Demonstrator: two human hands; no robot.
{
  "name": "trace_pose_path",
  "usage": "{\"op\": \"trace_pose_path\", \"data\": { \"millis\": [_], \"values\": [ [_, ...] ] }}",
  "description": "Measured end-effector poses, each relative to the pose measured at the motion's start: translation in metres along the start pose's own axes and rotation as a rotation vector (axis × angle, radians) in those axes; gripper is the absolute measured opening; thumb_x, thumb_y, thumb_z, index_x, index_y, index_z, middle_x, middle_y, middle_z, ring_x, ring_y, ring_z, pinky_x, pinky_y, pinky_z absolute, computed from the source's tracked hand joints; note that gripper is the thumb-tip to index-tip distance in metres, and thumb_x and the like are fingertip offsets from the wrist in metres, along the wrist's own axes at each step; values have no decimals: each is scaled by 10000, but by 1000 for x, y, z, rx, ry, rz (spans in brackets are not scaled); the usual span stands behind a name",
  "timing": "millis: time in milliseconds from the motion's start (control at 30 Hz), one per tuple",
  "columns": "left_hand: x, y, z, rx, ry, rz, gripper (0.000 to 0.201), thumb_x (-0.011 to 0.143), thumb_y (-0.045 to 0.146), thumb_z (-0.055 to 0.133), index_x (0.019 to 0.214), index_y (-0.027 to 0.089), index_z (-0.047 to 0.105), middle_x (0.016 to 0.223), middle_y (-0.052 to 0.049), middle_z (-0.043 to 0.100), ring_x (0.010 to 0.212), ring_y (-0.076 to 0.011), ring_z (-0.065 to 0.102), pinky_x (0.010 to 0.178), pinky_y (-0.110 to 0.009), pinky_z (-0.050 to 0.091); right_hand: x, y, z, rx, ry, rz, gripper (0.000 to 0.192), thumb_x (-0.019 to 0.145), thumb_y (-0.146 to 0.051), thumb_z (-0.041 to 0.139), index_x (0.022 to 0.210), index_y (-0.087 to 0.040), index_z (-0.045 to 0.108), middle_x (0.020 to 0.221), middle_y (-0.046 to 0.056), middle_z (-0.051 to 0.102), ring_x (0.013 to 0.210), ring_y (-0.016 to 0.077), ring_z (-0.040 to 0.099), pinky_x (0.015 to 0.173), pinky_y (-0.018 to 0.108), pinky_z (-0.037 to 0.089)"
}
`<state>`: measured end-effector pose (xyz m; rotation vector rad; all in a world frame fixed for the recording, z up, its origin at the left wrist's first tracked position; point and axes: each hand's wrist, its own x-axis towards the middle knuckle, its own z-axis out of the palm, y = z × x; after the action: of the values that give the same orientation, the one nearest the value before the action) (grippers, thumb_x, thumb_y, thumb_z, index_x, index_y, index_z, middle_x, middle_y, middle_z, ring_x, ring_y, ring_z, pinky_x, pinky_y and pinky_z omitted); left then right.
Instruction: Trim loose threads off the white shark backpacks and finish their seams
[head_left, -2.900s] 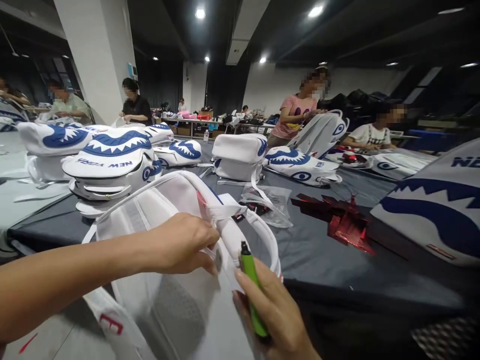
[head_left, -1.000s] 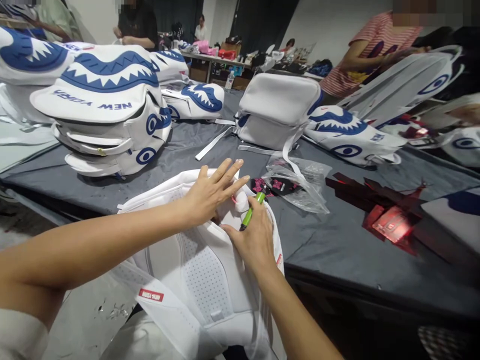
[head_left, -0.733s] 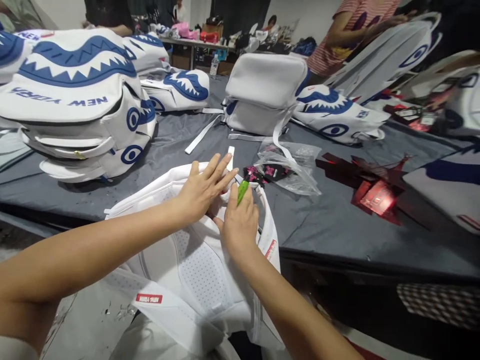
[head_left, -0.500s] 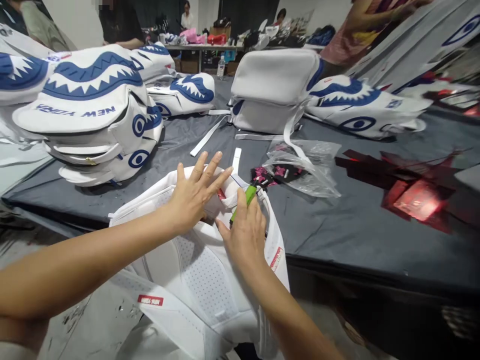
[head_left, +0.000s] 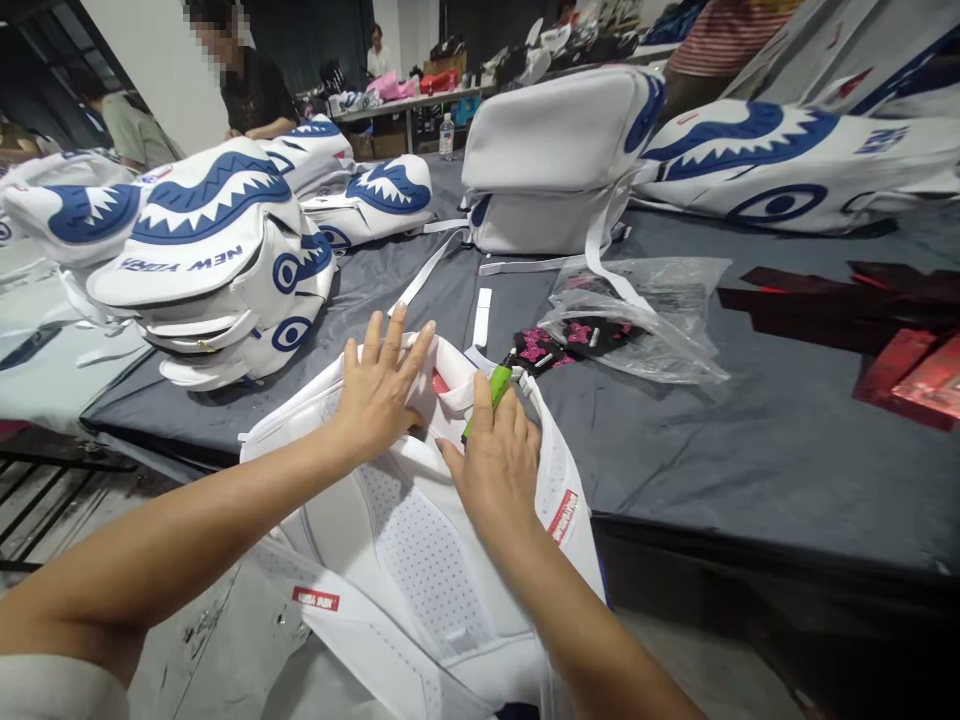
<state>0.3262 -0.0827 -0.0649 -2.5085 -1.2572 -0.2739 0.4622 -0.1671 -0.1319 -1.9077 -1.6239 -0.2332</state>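
Note:
A white backpack (head_left: 416, 540) with a dotted back panel and red-labelled straps leans against the table edge in front of me. My left hand (head_left: 379, 400) lies on its upper edge, fingers spread, thumb near the top loop. In my right hand (head_left: 496, 460) is a slim green marker-like pen (head_left: 495, 390), its narrow tip pointing up and away. That hand rests against the backpack's top right, beside the white carry loop (head_left: 457, 397). The fingers' undersides and part of the pen are hidden.
A dark cloth covers the table (head_left: 645, 450). Blue-and-white shark-mouth backpacks (head_left: 214, 260) stand at left; a plain-sided white bag (head_left: 551, 150) stands behind. Clear plastic bags (head_left: 675, 320) and red foil packets (head_left: 919, 380) lie at right. A person (head_left: 255, 90) stands across the table.
The view has shifted, so background things appear moved. My left hand's fingers have drawn slightly back from the right hand. The pen stays in my right hand, its tip now more exposed.

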Motion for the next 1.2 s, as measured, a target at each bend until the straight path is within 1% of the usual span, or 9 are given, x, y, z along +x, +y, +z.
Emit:
{"op": "trace_pose_path", "data": {
  "millis": [167, 333, 467, 600, 700, 833, 933, 1033, 1200],
  "values": [
    [1, 1, -1, -61, -11, -20, 1134, 694, 389, 819, 1603, 253, 154, 1684, -168, -12, 1528, -446, 108, 1108, -635, 318, 2, 6, -3, 14, 5, -61, 838, 840, -257, 744, 1527, -102, 291, 1450, 329, 437, 1318, 460, 465, 985, 618, 451],
    [-1, 0, -1, -97, -44, -67, 1150, 711, 388, 815, 1608, 304, 100, 1689, -128, -46, 1537, -453, 18, 1139, -705, 217, -18, 20, -52, 246, 53, -251, 637, 947, -244, 582, 1536, -212, 343, 1226, 169, 677, 1103, 299, 672, 927, 472, 554],
    [-1, 0, -1, -118, -39, -51, 1123, 728, 351, 799, 1606, 314, 99, 1690, -123, -44, 1512, -446, 158, 1118, -664, 276, -23, 23, -85, 687, -340, -18, 479, 991, -317, 498, 1462, -239, 470, 1013, 81, 759, 795, 190, 743, 708, 322, 610],
    [1, 0, 1, -138, -14, -37, 1053, 750, 342, 775, 1597, 304, 150, 1687, -155, 36, 1376, -412, 383, 1052, -627, 351, 5, 16, -79, 998, -739, 269, 488, 976, -401, 456, 1392, -159, 538, 813, 66, 765, 598, 182, 710, 538, 291, 545],
    [2, 0, 1, -143, -19, -36, 995, 777, 329, 750, 1589, 312, 175, 1685, -149, 73, 1326, -394, 418, 1024, -607, 371, 27, 9, -70, 933, -934, 373, 496, 941, -368, 452, 1351, -120, 580, 705, 53, 746, 529, 181, 684, 520, 288, 523],
    [3, 1, 0, -158, -13, -47, 966, 792, 290, 733, 1586, 313, 183, 1686, -142, 86, 1309, -387, 427, 1020, -608, 368, 27, 2, -67, 401, -732, 97, 324, 855, -387, 618, 1102, -230, 757, 626, 19, 720, 509, 185, 644, 499, 277, 479],
    [4, 2, -2, -151, -42, -51, 980, 788, 253, 734, 1591, 312, 175, 1687, -143, 74, 1312, -387, 422, 1024, -608, 366, 17, 1, -66, 280, -605, -80, 265, 868, -365, 617, 1060, -273, 774, 673, 17, 743, 538, 183, 656, 513, 264, 471],
    [4, 4, -4, -118, -98, -76, 1021, 777, 246, 748, 1596, 335, 145, 1691, -124, 61, 1309, -364, 425, 1043, -583, 361, 13, 1, -65, 344, -601, -56, 340, 919, -317, 514, 1155, -240, 745, 747, 40, 767, 568, 164, 666, 576, 251, 501],
    [4, 6, -4, -76, -92, -87, 1003, 812, 281, 724, 1599, 355, 107, 1693, -110, 60, 1306, -337, 426, 1051, -552, 357, 20, 2, -67, 406, -733, 77, 382, 913, -400, 504, 1131, -212, 754, 769, 48, 758, 583, 160, 647, 583, 258, 497]
  ]
}}
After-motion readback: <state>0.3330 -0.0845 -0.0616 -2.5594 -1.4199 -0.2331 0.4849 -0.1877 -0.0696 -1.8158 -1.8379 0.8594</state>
